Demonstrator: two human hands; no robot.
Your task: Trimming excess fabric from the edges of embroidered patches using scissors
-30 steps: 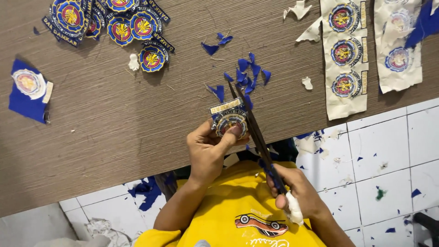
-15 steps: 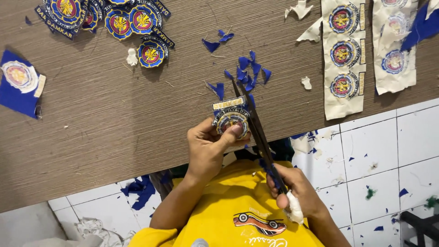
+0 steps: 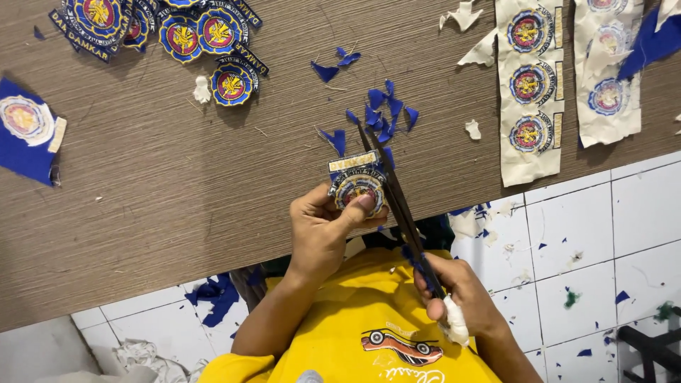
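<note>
Your left hand (image 3: 323, 230) pinches a round blue and gold patch (image 3: 358, 186) at the near edge of the brown table (image 3: 163, 206), thumb pressed on its face. Your right hand (image 3: 461, 298) is closed around the handles of the long scissors (image 3: 394, 195), whose blades lie against the patch's right edge. Blue scraps (image 3: 383, 110) lie just beyond. A pile of cut patches (image 3: 177, 32) sits far left; white strips (image 3: 528, 85) with uncut patches lie far right.
</note>
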